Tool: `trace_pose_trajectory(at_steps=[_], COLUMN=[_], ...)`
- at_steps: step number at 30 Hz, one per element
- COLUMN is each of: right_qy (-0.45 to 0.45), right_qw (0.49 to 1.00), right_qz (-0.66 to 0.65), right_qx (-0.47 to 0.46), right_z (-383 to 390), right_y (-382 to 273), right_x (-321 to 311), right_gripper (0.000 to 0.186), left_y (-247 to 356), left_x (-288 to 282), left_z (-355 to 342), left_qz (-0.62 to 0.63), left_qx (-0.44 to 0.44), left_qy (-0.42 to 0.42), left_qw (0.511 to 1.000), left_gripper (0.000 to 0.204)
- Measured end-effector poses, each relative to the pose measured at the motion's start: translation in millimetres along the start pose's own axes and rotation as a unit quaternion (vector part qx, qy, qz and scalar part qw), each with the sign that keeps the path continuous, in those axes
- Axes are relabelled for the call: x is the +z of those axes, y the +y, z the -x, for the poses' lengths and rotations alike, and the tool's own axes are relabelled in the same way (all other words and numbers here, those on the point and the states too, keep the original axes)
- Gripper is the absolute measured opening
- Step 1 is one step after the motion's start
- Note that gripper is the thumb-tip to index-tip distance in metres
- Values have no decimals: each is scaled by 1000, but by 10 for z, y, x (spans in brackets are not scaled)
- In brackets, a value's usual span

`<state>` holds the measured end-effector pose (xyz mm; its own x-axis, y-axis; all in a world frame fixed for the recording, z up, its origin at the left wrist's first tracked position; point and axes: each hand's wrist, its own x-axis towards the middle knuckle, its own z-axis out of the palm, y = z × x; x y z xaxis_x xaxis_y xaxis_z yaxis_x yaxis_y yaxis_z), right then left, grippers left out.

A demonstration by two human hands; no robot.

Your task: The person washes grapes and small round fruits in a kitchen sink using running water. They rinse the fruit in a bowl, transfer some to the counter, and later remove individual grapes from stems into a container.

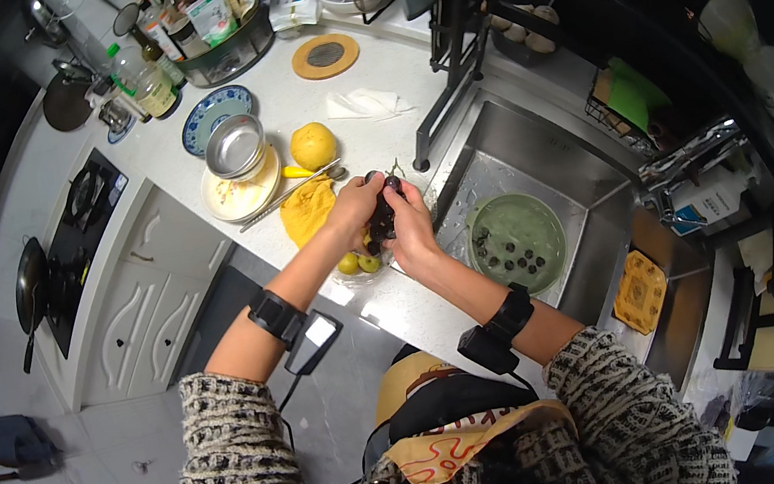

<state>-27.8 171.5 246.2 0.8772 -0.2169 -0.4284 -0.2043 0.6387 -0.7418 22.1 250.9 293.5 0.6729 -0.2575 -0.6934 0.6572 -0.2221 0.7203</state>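
Observation:
My left hand (356, 206) and my right hand (411, 220) are closed round a bunch of dark grapes (386, 210), its bare stem poking up, at the counter's edge beside the sink. Just below the bunch, yellow-green fruits (355, 263) lie in a clear container or bag. A crumpled yellow cloth (302, 217) is left of my hands. In the sink (519, 135), a green basin (514, 212) holds water and several dark grapes (510, 248).
A steel bowl (236, 142), cream plate (223, 195), blue-patterned plate (204, 109), large yellow fruit (313, 144) and long utensils crowd the counter. Bottles (149, 82) and a wooden mat (325, 56) stand behind. A black rack (446, 101) borders the sink; a stove (73, 271) is left.

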Motion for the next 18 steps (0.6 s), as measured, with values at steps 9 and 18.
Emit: trace_pose_trajectory(at_steps=[9,18], right_qy=[-69,-153], right_qw=[970,840], right_qz=[149,521], right_qx=[181,-7], right_z=[-52,-157], right_y=[-159,-250], right_x=[-186,-356], right_gripper=[32,31], left_y=[-154,-234], left_x=[-519,-636], left_z=[-219,-100], left_qz=[-163,-305], left_qx=[-114,43], left_qy=[-90,-71], left_qw=[976,949], left_gripper=[50,22])
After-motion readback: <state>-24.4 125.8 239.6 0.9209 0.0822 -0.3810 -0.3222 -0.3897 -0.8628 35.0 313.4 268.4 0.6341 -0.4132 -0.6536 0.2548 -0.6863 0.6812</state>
